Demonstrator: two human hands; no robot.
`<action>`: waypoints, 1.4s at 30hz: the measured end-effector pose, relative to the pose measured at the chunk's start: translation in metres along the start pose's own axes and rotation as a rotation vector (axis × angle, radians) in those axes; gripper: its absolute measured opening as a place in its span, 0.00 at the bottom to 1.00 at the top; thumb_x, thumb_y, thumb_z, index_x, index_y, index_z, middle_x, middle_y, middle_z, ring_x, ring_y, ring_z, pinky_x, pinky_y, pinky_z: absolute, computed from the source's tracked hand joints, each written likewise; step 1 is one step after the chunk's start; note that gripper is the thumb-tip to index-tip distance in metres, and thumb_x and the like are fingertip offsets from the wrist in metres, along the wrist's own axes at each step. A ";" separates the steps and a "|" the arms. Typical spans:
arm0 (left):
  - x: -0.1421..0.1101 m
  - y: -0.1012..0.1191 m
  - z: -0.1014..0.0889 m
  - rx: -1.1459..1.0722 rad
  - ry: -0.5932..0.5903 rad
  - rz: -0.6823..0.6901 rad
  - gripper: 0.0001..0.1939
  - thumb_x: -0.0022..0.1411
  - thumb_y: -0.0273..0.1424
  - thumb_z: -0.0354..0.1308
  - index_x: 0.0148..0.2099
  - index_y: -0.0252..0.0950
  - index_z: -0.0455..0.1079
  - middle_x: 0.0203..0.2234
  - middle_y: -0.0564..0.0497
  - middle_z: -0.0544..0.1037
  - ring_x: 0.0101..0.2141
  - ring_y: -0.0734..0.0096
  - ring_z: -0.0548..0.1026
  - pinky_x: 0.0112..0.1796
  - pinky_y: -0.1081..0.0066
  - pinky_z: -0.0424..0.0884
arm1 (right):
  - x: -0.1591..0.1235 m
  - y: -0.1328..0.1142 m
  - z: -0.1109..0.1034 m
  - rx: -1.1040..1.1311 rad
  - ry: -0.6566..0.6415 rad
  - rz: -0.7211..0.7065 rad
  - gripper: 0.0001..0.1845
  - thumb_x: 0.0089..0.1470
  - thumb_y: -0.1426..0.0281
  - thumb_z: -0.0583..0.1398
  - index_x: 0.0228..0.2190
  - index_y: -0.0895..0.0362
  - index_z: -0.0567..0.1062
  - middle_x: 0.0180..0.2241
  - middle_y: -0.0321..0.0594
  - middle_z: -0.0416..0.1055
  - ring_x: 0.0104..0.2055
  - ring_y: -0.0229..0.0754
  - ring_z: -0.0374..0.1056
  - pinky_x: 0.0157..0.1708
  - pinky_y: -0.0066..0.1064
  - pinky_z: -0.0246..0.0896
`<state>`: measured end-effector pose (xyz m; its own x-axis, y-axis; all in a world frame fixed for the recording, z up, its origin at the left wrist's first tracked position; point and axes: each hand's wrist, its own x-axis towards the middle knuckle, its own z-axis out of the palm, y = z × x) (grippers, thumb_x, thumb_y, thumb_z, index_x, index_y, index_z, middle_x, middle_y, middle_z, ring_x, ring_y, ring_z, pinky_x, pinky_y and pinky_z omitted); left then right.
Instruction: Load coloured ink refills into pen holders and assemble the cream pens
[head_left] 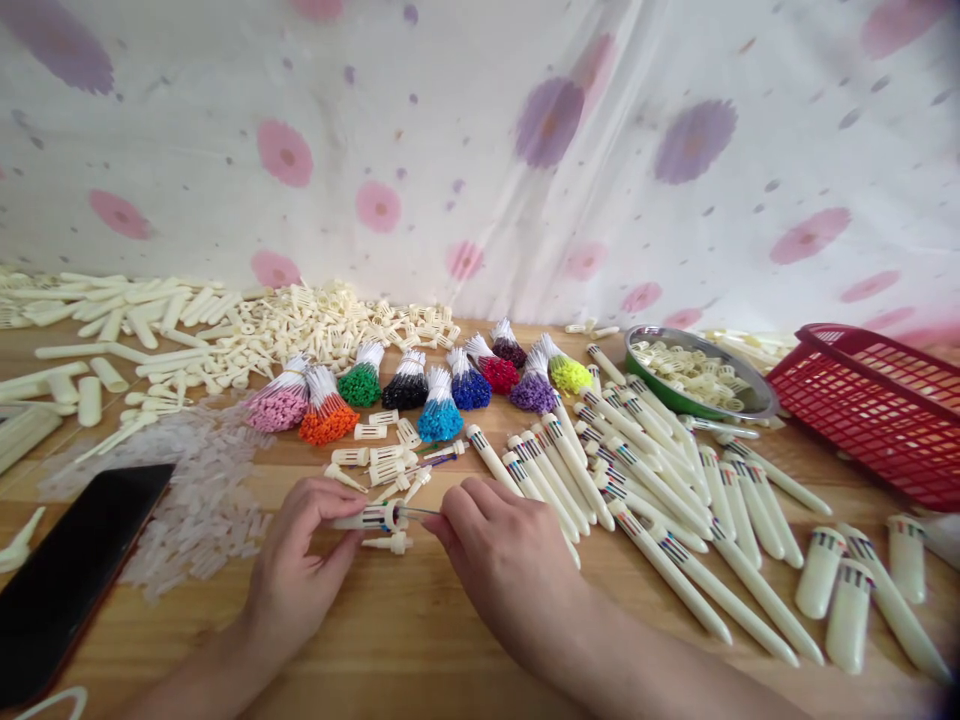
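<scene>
My left hand (304,560) pinches a small cream pen part (369,517) with coloured sliders, held just above the wooden table (405,630). My right hand (499,555) is closed in a pinch on a thin refill (420,511) whose tip meets the open end of that part. A second small cream piece (388,543) lies right under the held part. Several bundles of coloured refills (405,392) stand in a row behind the hands. A heap of assembled cream multicolour pens (645,480) lies to the right of my right hand.
A black phone (71,570) lies at the left beside a pile of clear small caps (202,480). Cream barrels and clips (225,335) cover the back left. A green-rimmed metal bowl (694,375) of parts and a red basket (874,405) sit at the right. A floral cloth hangs behind.
</scene>
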<state>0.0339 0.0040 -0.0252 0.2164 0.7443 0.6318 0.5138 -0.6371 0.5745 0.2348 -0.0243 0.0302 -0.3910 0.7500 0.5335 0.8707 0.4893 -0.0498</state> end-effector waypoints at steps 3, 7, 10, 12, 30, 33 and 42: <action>-0.001 -0.001 0.000 0.002 -0.008 -0.006 0.08 0.54 0.22 0.55 0.35 0.40 0.66 0.30 0.52 0.72 0.33 0.67 0.72 0.33 0.67 0.71 | 0.000 0.000 -0.001 -0.012 -0.005 -0.008 0.15 0.59 0.71 0.52 0.21 0.56 0.64 0.18 0.34 0.63 0.20 0.36 0.59 0.18 0.30 0.41; -0.001 -0.002 0.002 0.009 -0.017 -0.006 0.08 0.53 0.22 0.55 0.35 0.40 0.66 0.30 0.52 0.72 0.33 0.67 0.73 0.33 0.67 0.71 | -0.001 -0.001 -0.001 -0.037 -0.041 -0.051 0.14 0.58 0.72 0.54 0.21 0.56 0.63 0.19 0.34 0.64 0.20 0.36 0.60 0.19 0.30 0.42; 0.000 -0.002 0.002 0.014 -0.025 0.016 0.09 0.54 0.22 0.56 0.36 0.40 0.66 0.30 0.53 0.72 0.33 0.67 0.72 0.33 0.68 0.71 | 0.000 -0.001 -0.001 -0.033 -0.084 -0.031 0.13 0.57 0.72 0.56 0.21 0.56 0.64 0.18 0.35 0.65 0.20 0.36 0.62 0.19 0.29 0.41; 0.001 -0.001 0.002 0.015 -0.032 0.033 0.09 0.54 0.21 0.55 0.36 0.40 0.66 0.30 0.52 0.72 0.33 0.67 0.72 0.33 0.68 0.71 | 0.003 0.001 -0.002 0.002 -0.176 0.061 0.13 0.56 0.70 0.57 0.21 0.57 0.65 0.18 0.35 0.67 0.19 0.36 0.63 0.18 0.29 0.40; 0.001 -0.004 -0.010 -0.158 -0.339 -0.027 0.17 0.59 0.28 0.55 0.50 0.47 0.70 0.39 0.51 0.79 0.39 0.65 0.76 0.39 0.71 0.72 | 0.013 0.046 -0.043 0.159 -0.247 -0.159 0.16 0.61 0.66 0.51 0.25 0.58 0.70 0.24 0.36 0.69 0.27 0.36 0.62 0.24 0.27 0.49; 0.000 -0.003 -0.013 -0.462 -0.548 -0.200 0.16 0.63 0.32 0.50 0.52 0.48 0.68 0.34 0.52 0.80 0.31 0.70 0.77 0.33 0.74 0.73 | 0.013 0.053 -0.041 0.201 -0.150 -0.316 0.16 0.62 0.69 0.49 0.26 0.58 0.71 0.25 0.37 0.69 0.28 0.37 0.60 0.27 0.28 0.51; 0.000 -0.007 -0.010 -1.242 -0.871 -0.678 0.15 0.60 0.40 0.55 0.37 0.33 0.74 0.21 0.48 0.77 0.17 0.81 0.64 0.18 0.81 0.59 | 0.005 0.041 -0.032 0.283 0.039 -0.451 0.07 0.59 0.73 0.54 0.32 0.60 0.72 0.25 0.36 0.70 0.26 0.35 0.59 0.25 0.29 0.50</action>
<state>0.0224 0.0064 -0.0241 0.8326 0.5439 -0.1051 -0.1363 0.3851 0.9128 0.2784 -0.0143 0.0581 -0.6920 0.4230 0.5850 0.5019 0.8644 -0.0314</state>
